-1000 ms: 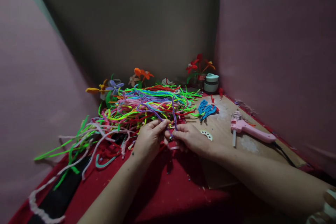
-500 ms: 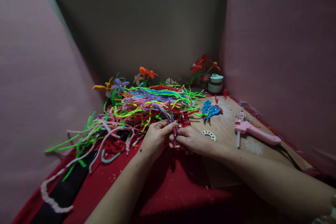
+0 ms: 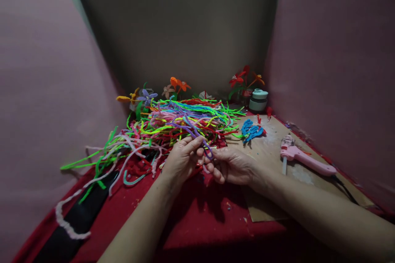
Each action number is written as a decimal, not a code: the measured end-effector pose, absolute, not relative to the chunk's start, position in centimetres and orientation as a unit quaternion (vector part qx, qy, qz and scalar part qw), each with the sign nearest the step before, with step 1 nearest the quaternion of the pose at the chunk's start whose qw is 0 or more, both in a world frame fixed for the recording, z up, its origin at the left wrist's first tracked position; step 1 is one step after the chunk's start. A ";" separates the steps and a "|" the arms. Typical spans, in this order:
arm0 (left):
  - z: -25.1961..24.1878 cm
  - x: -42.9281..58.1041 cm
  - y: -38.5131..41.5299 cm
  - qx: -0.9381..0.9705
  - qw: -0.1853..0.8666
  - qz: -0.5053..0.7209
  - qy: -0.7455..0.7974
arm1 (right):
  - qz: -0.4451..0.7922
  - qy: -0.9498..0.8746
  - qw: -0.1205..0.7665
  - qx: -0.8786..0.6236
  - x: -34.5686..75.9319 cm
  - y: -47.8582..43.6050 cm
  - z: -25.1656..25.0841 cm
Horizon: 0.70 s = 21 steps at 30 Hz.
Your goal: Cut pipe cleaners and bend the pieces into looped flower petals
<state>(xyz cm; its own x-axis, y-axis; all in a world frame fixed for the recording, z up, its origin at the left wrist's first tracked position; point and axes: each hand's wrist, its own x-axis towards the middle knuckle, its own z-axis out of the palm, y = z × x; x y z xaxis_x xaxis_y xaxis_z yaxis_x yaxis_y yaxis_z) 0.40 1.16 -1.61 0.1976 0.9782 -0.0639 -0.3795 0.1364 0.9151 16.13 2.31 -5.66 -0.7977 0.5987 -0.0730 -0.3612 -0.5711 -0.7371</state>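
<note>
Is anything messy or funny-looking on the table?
Yes: one pale pink fuzzy stick straggles out from the tangled pile, wavy and crooked over the black strip at left. The brown board also has whitish smears near the pink glue gun, maybe something spilled.

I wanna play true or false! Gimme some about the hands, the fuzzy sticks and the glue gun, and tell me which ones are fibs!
1. The left hand holds a purple fuzzy stick. True.
2. The purple fuzzy stick is perfectly straight. False: it bends into a loop near the fingers.
3. The glue gun is green. False: the glue gun is pink.
4. A blue bundle lies on the brown board. True.
5. All the fuzzy sticks in the heap are one color. False: the heap has green, red, pink, yellow and more.
</note>
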 end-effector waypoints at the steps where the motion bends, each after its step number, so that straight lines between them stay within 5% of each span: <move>1: -1.6 0.5 1.1 0.407 0.658 0.518 0.364 | 0.870 -0.372 0.280 -0.161 16.0 2.2 -5.7; 21: -2.4 1.2 0.6 0.494 0.551 0.476 0.475 | 0.795 -0.402 0.387 -0.237 15.1 2.0 -5.5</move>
